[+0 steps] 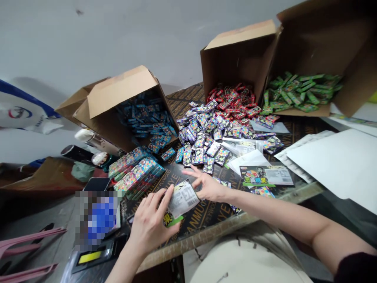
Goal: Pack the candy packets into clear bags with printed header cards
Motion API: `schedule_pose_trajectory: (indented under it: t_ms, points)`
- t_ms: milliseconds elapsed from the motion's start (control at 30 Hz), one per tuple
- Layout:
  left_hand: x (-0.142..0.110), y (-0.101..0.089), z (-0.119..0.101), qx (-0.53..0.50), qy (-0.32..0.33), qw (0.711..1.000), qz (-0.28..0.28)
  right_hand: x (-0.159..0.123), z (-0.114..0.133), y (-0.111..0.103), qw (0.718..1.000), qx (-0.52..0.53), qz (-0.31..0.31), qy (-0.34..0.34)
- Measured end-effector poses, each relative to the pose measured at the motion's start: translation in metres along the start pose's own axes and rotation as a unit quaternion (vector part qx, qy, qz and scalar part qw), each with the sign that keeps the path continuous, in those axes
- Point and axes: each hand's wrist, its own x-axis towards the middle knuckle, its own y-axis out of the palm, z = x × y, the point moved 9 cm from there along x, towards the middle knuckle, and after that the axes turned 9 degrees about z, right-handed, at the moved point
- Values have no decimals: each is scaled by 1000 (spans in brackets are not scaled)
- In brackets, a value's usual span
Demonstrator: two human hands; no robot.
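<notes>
Presently: one pouch [184, 199], over the table [203, 217] near its front edge, between your two grips. Your right grip [199, 190]: finger and thumb pinched on its right edge. Your left grip [173, 210]: at its left edge; whether clamped, cannot tell. Beyond: purple packs [199, 141], heaped loose; red packs [234, 103], in a carton [241, 35].

Looks like a packing workshop, judging by open cartons [125, 89] of small packets [232, 101] on a plywood worktop [210, 216].
</notes>
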Motion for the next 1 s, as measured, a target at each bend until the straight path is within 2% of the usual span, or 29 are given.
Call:
schedule_pose_trajectory:
  t_ms: [433, 533, 700, 833, 1000]
  points:
    - [-11, -4, -5, -34, -1, 999, -25, -5, 4, 6, 999, -28, 22, 13]
    - [-13, -1, -7, -10, -7, 1000, -13, -5, -5, 13, 999, -15, 31, 29]
    - [-9, 8, -13, 70, -7, 997, 38, 0, -30, 28, 997, 24, 55, 42]
    - [-8, 12, -13, 78, -10, 996, 47, -2, -32, 27, 998, 43, 38, 3]
    - [-9, 11, -16, 42, -2, 999, 24, -12, -20, 24, 1000, -12, 9, -8]
